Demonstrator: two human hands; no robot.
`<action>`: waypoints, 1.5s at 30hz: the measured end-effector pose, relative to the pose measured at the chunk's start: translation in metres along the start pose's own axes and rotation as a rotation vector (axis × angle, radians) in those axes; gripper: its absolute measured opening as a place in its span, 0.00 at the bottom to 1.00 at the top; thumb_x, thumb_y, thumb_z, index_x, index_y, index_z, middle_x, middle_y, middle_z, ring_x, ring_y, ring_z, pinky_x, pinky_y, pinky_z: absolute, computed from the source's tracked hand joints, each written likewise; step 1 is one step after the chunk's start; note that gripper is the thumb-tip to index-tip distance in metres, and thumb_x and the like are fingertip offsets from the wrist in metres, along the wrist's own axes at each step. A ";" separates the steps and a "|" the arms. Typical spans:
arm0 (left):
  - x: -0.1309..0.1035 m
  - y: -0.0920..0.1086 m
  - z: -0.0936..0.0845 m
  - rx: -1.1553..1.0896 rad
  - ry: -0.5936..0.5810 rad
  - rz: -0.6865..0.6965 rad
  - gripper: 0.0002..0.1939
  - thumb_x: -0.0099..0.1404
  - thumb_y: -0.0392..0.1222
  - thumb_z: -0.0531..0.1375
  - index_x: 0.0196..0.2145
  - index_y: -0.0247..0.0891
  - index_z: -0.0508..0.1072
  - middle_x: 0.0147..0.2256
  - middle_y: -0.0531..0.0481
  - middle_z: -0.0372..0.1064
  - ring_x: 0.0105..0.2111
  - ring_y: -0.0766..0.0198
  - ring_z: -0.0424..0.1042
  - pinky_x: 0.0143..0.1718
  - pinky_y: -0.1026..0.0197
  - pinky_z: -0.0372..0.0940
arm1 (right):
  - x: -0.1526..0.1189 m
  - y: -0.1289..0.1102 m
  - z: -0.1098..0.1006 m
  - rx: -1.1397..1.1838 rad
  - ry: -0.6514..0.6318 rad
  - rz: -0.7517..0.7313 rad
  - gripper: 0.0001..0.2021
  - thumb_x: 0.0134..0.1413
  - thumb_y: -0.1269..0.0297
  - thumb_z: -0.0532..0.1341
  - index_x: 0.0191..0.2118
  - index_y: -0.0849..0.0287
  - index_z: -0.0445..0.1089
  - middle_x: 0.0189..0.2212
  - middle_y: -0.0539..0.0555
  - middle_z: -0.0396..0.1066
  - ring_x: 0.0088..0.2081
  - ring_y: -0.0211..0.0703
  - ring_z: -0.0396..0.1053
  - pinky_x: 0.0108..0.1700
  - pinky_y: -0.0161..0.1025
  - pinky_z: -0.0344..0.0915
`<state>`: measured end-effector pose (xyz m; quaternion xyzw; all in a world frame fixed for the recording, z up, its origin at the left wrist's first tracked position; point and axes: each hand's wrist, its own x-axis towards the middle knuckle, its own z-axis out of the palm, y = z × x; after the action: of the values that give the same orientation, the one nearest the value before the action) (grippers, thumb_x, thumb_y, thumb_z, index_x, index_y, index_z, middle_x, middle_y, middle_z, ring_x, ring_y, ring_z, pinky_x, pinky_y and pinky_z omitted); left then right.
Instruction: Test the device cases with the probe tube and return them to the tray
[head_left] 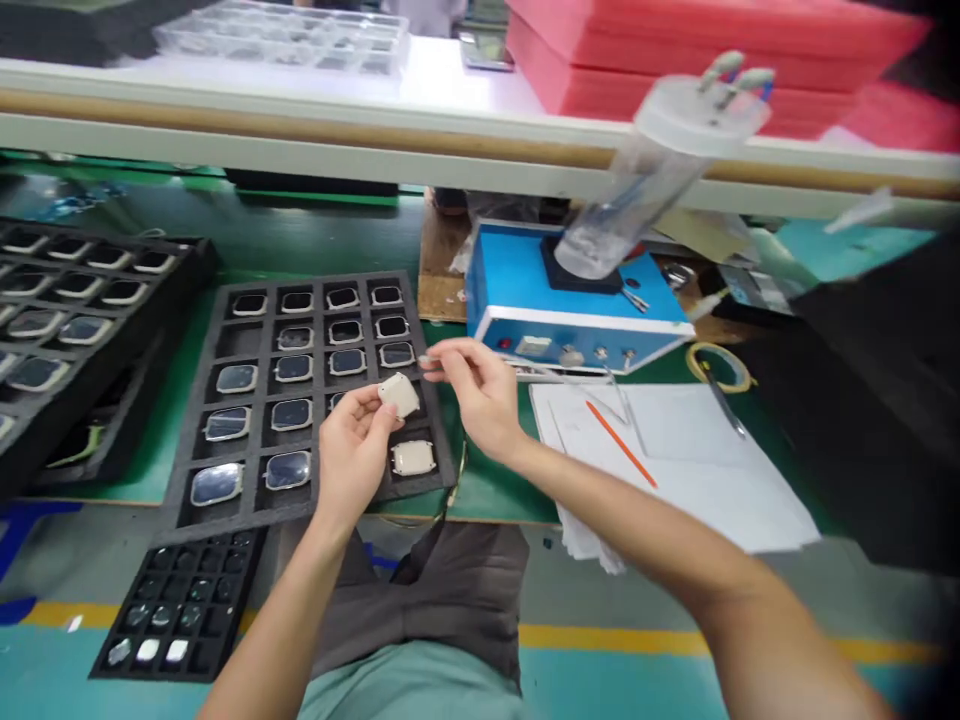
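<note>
My left hand [354,450] grips a beige watch case [399,397] between thumb and fingers, back side up, above the right part of a black foam tray [259,390]. My right hand [480,395] is closed in a pinch just to the right and slightly above the case. A small pale bit shows at its fingertips, too small to name. In the tray's compartments lie several watches with dark screens [291,414]. Another beige watch case [413,458] rests back side up in the tray's near right compartment.
A blue machine [585,330] with knobs stands behind my right hand, bearing a clear cylinder [630,190]. Papers [705,440] with an orange stick [621,443] and a tape roll [720,367] lie right. Stacked trays [67,310] stand left. A shelf [465,150] crosses above.
</note>
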<state>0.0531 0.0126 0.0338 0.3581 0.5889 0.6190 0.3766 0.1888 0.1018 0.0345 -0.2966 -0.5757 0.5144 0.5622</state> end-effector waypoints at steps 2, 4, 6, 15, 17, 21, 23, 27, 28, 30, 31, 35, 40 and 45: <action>-0.001 0.000 0.000 -0.028 0.011 -0.030 0.24 0.60 0.48 0.70 0.49 0.31 0.75 0.44 0.39 0.81 0.41 0.56 0.81 0.41 0.58 0.76 | -0.016 0.012 0.002 -0.038 0.089 -0.073 0.13 0.68 0.51 0.63 0.40 0.55 0.78 0.37 0.52 0.79 0.37 0.40 0.80 0.44 0.39 0.80; -0.003 -0.001 0.000 -0.016 -0.002 -0.021 0.24 0.61 0.47 0.69 0.51 0.31 0.76 0.46 0.38 0.81 0.44 0.56 0.81 0.43 0.59 0.76 | -0.028 0.018 0.002 -0.092 0.077 -0.135 0.10 0.69 0.56 0.63 0.40 0.55 0.79 0.37 0.53 0.80 0.38 0.41 0.80 0.43 0.39 0.80; -0.006 -0.001 0.000 0.034 -0.029 0.004 0.21 0.64 0.45 0.68 0.51 0.32 0.78 0.47 0.40 0.82 0.44 0.57 0.81 0.43 0.60 0.75 | -0.034 0.018 0.001 -0.123 0.039 -0.170 0.08 0.69 0.60 0.63 0.41 0.53 0.80 0.37 0.53 0.81 0.38 0.41 0.80 0.43 0.39 0.79; -0.011 0.001 0.003 0.127 -0.051 0.022 0.14 0.64 0.41 0.69 0.47 0.36 0.81 0.41 0.46 0.83 0.38 0.60 0.81 0.41 0.61 0.76 | -0.036 0.012 0.000 -0.105 0.018 -0.184 0.07 0.70 0.66 0.61 0.44 0.52 0.78 0.42 0.53 0.83 0.45 0.44 0.82 0.48 0.42 0.80; -0.011 0.001 0.003 0.130 -0.045 0.032 0.14 0.65 0.41 0.68 0.47 0.36 0.81 0.41 0.46 0.83 0.39 0.60 0.81 0.41 0.62 0.75 | -0.036 0.014 0.000 -0.087 0.008 -0.178 0.08 0.70 0.67 0.61 0.44 0.52 0.78 0.42 0.53 0.82 0.46 0.44 0.82 0.48 0.43 0.80; -0.013 -0.001 0.002 0.128 -0.047 0.038 0.14 0.65 0.40 0.68 0.48 0.36 0.81 0.41 0.47 0.83 0.39 0.61 0.81 0.41 0.63 0.75 | -0.037 0.016 -0.001 -0.069 -0.001 -0.194 0.07 0.70 0.68 0.61 0.44 0.52 0.78 0.41 0.54 0.82 0.47 0.45 0.82 0.49 0.44 0.80; -0.013 -0.002 0.002 0.124 -0.047 0.040 0.13 0.66 0.40 0.68 0.48 0.37 0.81 0.41 0.47 0.83 0.39 0.61 0.81 0.42 0.62 0.75 | -0.037 0.016 -0.001 -0.074 -0.010 -0.197 0.07 0.70 0.68 0.61 0.44 0.52 0.78 0.41 0.54 0.82 0.47 0.45 0.82 0.49 0.45 0.80; -0.014 -0.003 0.001 0.132 -0.052 0.046 0.13 0.67 0.41 0.68 0.48 0.37 0.81 0.41 0.47 0.82 0.39 0.61 0.81 0.40 0.63 0.75 | -0.037 0.016 -0.002 -0.061 -0.030 -0.199 0.08 0.70 0.68 0.60 0.44 0.52 0.77 0.41 0.54 0.81 0.47 0.45 0.82 0.50 0.45 0.80; -0.014 -0.003 0.001 0.136 -0.052 0.048 0.13 0.67 0.41 0.68 0.48 0.38 0.81 0.41 0.47 0.82 0.39 0.61 0.81 0.40 0.63 0.75 | -0.037 0.017 -0.002 -0.055 -0.031 -0.199 0.08 0.70 0.69 0.61 0.44 0.52 0.77 0.41 0.53 0.81 0.47 0.45 0.81 0.50 0.45 0.80; -0.014 -0.003 0.001 0.142 -0.052 0.051 0.13 0.67 0.41 0.68 0.48 0.38 0.81 0.41 0.47 0.82 0.39 0.60 0.81 0.40 0.62 0.75 | -0.037 0.017 -0.002 -0.053 -0.031 -0.199 0.07 0.70 0.69 0.61 0.44 0.53 0.77 0.41 0.53 0.81 0.47 0.45 0.81 0.49 0.45 0.80; -0.013 -0.002 0.001 0.144 -0.051 0.052 0.13 0.67 0.41 0.68 0.48 0.38 0.81 0.41 0.47 0.82 0.39 0.60 0.81 0.40 0.62 0.75 | -0.037 0.016 -0.002 -0.057 -0.030 -0.199 0.07 0.70 0.69 0.61 0.44 0.53 0.77 0.41 0.53 0.81 0.47 0.45 0.81 0.49 0.45 0.80; -0.013 0.000 0.003 0.148 -0.046 0.044 0.13 0.66 0.41 0.68 0.48 0.38 0.82 0.41 0.46 0.82 0.39 0.59 0.80 0.39 0.62 0.75 | -0.037 0.016 -0.002 -0.088 -0.026 -0.186 0.07 0.71 0.67 0.60 0.44 0.52 0.77 0.41 0.54 0.82 0.47 0.46 0.82 0.49 0.47 0.80; -0.013 -0.001 0.003 0.151 -0.041 0.037 0.13 0.65 0.42 0.68 0.47 0.39 0.82 0.41 0.46 0.82 0.39 0.58 0.80 0.39 0.61 0.75 | -0.037 0.015 -0.002 -0.104 -0.022 -0.169 0.07 0.71 0.64 0.60 0.43 0.52 0.77 0.41 0.54 0.82 0.47 0.47 0.82 0.50 0.48 0.80; -0.013 -0.002 0.002 0.156 -0.048 0.045 0.13 0.66 0.42 0.68 0.48 0.39 0.82 0.41 0.46 0.82 0.39 0.58 0.80 0.40 0.61 0.74 | -0.037 0.016 -0.002 -0.103 -0.025 -0.159 0.07 0.71 0.64 0.60 0.43 0.52 0.77 0.42 0.54 0.82 0.47 0.47 0.81 0.50 0.47 0.80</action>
<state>0.0611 0.0018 0.0315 0.4144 0.6179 0.5708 0.3474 0.1942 0.0729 0.0065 -0.2720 -0.6299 0.4417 0.5780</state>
